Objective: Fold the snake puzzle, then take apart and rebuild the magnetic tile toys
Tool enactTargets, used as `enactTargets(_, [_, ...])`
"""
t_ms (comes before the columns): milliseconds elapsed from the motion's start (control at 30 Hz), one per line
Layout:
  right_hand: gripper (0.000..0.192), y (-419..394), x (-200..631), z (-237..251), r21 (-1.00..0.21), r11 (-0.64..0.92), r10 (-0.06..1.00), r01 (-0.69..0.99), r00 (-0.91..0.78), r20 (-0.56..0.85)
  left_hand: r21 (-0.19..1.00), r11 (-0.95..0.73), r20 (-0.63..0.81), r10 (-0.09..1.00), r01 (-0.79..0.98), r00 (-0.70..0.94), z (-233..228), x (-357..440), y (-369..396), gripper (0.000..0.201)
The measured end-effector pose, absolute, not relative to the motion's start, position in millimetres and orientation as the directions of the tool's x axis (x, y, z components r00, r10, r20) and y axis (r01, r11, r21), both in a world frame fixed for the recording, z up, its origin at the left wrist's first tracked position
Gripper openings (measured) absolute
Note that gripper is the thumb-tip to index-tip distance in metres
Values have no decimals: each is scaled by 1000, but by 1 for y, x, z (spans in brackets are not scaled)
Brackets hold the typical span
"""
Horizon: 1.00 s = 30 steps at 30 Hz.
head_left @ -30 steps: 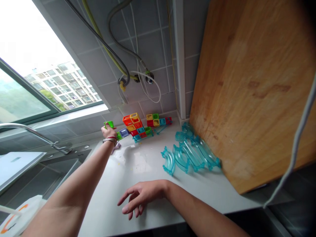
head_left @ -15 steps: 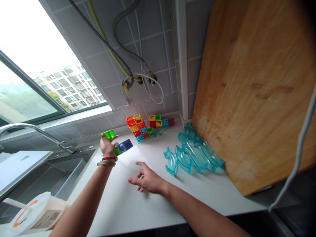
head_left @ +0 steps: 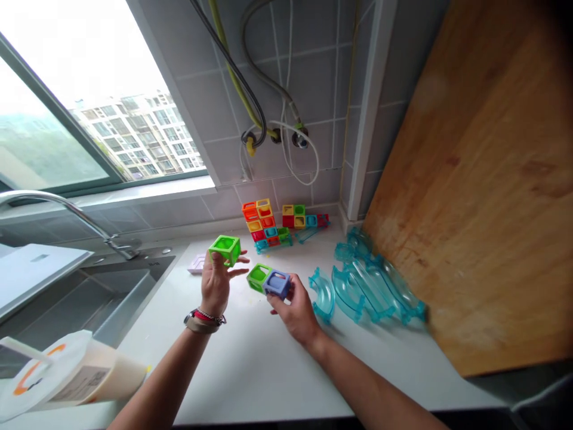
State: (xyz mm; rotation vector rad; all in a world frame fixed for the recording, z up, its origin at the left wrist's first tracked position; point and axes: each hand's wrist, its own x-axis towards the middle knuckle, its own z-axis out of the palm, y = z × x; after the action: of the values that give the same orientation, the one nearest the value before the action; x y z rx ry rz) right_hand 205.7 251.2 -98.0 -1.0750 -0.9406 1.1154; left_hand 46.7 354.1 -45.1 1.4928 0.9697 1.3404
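Daylight from blown-out window (head_left: 67, 77), soft shadows on countertop (head_left: 268, 370), heavy wide-angle warping, corners dark.

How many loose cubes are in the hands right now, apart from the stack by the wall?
3: one green cube in the left hand; a joined green cube and blue cube in the right hand. Others may be hidden.

The white bench (head_left: 268, 370) runs along the tiled wall; at its 12 o'clock edge stands a cluster of coloured cubes (head_left: 273, 224), stacked against the wall; toward 2 o'clock lie clear turquoise track pieces (head_left: 371, 286), touching one another; beyond them a wooden board (head_left: 483, 197) leans at 3 o'clock; a pale flat tile (head_left: 197, 263) lies near 11 o'clock; a lidded cup (head_left: 67, 376) lies tipped at 8 o'clock.
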Motion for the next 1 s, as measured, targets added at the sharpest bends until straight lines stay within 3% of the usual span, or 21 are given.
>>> enactTargets(167, [50, 249, 208, -92, -910, 69, 980, -409, 197, -14, 964, -262, 266, 952, -50, 154, -70, 20, 354, 57])
enactTargets(400, [34, 242, 215, -82, -868, 59, 967, -492, 242, -72, 970, 60, 12, 957, -235, 291, -96, 23, 344, 42])
enactTargets(600, [31, 241, 214, -84, -873, 27, 970, -487, 222, -94, 840, 359, -198, 901, -407, 385, -77, 28, 331, 35])
enactTargets(733, [29, 240, 212, -87, -877, -7, 967, -481, 221, -129, 805, 413, -206, 868, -425, 452, -72, 27, 324, 34])
enactTargets(1000, [32, 241, 214, -86, -876, -33, 967, -482, 208, -151, 839, 353, -124, 864, -413, 488, -70, 28, 321, 29])
